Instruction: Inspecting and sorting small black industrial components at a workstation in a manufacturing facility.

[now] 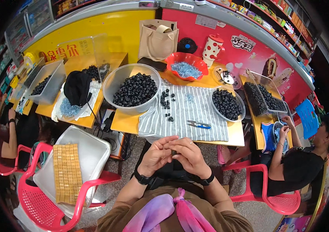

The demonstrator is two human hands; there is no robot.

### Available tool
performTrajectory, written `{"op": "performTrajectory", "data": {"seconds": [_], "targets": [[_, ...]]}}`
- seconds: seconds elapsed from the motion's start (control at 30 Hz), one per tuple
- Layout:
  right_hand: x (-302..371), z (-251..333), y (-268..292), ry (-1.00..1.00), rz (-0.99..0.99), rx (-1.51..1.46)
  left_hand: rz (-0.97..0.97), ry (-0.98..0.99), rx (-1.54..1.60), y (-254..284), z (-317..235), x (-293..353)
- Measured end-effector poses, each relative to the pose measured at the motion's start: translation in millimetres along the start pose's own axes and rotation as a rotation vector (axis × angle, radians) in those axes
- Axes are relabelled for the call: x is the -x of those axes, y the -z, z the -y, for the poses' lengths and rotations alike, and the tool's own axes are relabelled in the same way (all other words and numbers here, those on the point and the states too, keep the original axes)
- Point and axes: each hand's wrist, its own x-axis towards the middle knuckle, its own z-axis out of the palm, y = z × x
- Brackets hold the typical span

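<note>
Over my lap, just off the table's near edge, my left hand (154, 157) and my right hand (189, 155) meet with fingers closed together. Between the fingertips is a small dark piece (174, 152), mostly hidden; it resembles the black pieces on the table. A pair of blue-handled thread snips (199, 125) lies beyond them on a grey striped cloth (156, 129). Loose black pieces (168, 99) and a few small clear-blue bits (189, 97) are scattered on that cloth. A clear round tub (112, 101) of black pieces stands left; a smaller clear bowl (243, 112), also filled with them, stands right.
At the back are a red scalloped bowl (171, 58) of clear-blue bits, a polka-dot cup (212, 50), a beige tote bag (154, 42) and a dark phone-like object (152, 64). A pink chair (37, 193) stands left. Another person (299, 166) works at right.
</note>
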Motion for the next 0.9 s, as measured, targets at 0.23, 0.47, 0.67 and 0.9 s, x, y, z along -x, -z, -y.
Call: {"op": "performTrajectory", "data": {"seconds": [0.23,0.47,0.67,0.9], "targets": [[6.5,0.4,5.6,-0.089,-0.038,-0.056,-0.069,-0.012,0.069,-7.5,12.7,-7.0],[5.6,-2.1,9.0,-0.101,-0.003,-0.045,-0.040,-0.013,0.071,-13.5,8.8,-7.3],[3.4,-3.9,3.3,0.020,-0.033,-0.058,-0.025,0.010,-0.030,-5.9,8.3,-1.9],[10.8,-12.4,28.3,-0.316,-0.025,-0.252,0.018,0.032,-0.116,4.5,7.1,-10.1]]}}
